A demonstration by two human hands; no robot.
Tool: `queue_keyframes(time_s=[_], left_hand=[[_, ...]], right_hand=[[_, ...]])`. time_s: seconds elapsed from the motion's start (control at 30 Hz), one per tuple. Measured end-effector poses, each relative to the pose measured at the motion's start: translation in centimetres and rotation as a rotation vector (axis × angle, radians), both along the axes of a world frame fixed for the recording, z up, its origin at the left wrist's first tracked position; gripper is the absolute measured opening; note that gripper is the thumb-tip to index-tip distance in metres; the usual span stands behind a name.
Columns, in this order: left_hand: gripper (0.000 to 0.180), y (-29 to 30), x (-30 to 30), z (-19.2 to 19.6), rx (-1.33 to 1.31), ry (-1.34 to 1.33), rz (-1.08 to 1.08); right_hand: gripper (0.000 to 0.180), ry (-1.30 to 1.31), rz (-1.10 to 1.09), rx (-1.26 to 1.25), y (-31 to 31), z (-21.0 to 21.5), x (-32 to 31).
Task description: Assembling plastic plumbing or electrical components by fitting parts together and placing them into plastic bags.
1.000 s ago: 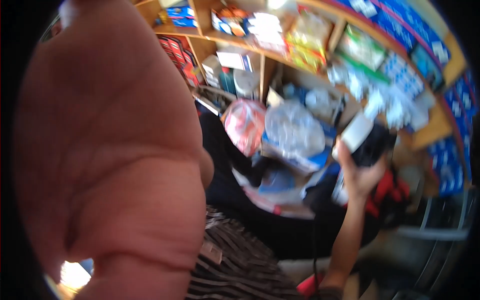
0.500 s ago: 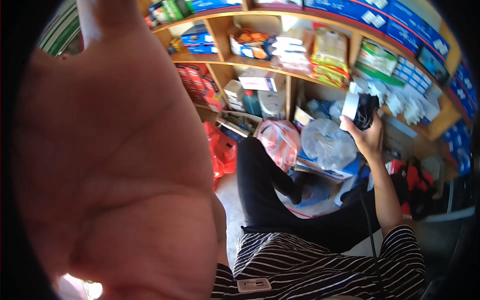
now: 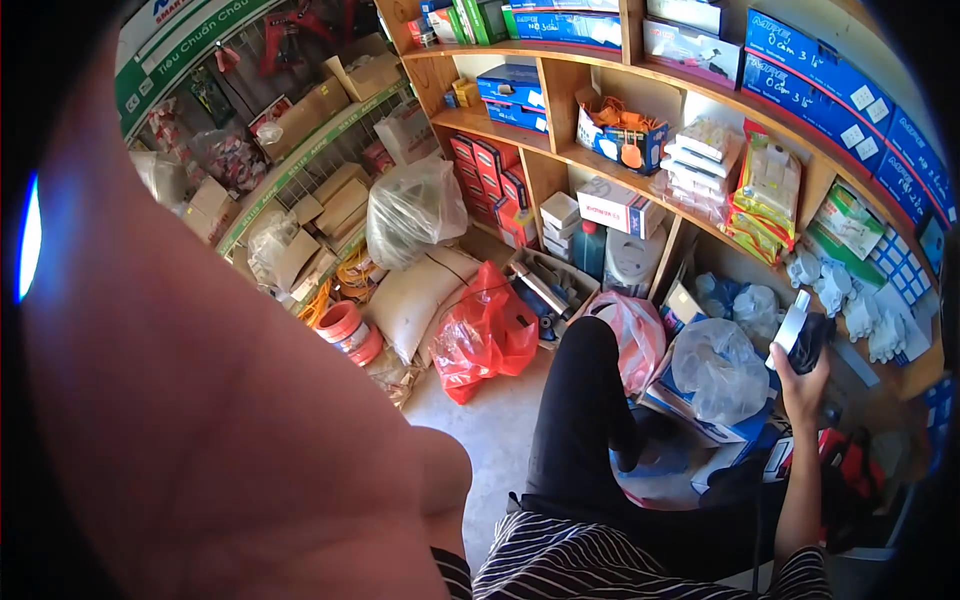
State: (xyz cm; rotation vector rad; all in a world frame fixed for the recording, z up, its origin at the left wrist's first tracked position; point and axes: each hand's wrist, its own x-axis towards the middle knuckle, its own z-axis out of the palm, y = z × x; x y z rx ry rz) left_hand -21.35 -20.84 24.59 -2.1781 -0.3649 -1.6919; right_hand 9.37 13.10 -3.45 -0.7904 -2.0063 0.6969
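Note:
My left hand (image 3: 260, 430) is raised so close to the camera that its palm and wrist fill the left side. Its fingers are out of sight. Over at the right, my right hand (image 3: 802, 388) is closed around a white-and-black object (image 3: 790, 328), whose exact kind I cannot make out. The white part is slim and faces left; the dark part sits in my fingers. Just left of that hand is a clear plastic bag (image 3: 720, 370), and white pieces (image 3: 850, 300) hang from the shelf beyond it.
A wooden shelf unit (image 3: 640, 70) curves across the back, holding blue boxes (image 3: 815, 75) and packets. A red plastic bag (image 3: 485, 335), a pale sack (image 3: 420, 300) and cartons lie at its foot. My bent knee (image 3: 590, 350) juts up before it.
The view has swung left, showing more shelves and bags there. My left hand still blocks the left side, but the gap by its thumb no longer shows. The right hand keeps its hold.

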Motion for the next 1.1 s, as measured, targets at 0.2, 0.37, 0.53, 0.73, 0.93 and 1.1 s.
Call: queue_keyframes(time_s=[0.2,0.37,0.53,0.73,0.93,1.1], left_hand=[[0.089,8.5,0.2,-1.7,0.148,-0.132,-0.071],[0.088,17.9,6.7,-4.4,0.133,-0.293,-0.482],[0.087,21.1,10.2,-4.7,0.068,-0.367,-0.737],[0.093,23.6,19.1,-20.0,-0.855,-0.672,-0.199],[0.047,23.5,24.8,-24.8,-0.985,-0.364,-0.027],[0.041,23.2,23.4,-24.1,-1.210,-0.638,-0.107]], right_hand=[[0.048,0.223,-0.015,0.257,-1.9,2.0,2.6],[0.037,0.013,0.102,0.152,-4.9,5.1,1.4],[0.039,0.202,-0.094,0.128,-4.5,5.0,7.1],[0.047,0.334,-0.011,-0.175,-6.3,4.7,9.6],[0.036,0.309,0.028,-0.153,-9.2,0.0,8.2],[0.038,-0.024,0.114,0.090,-7.8,0.8,8.8]])
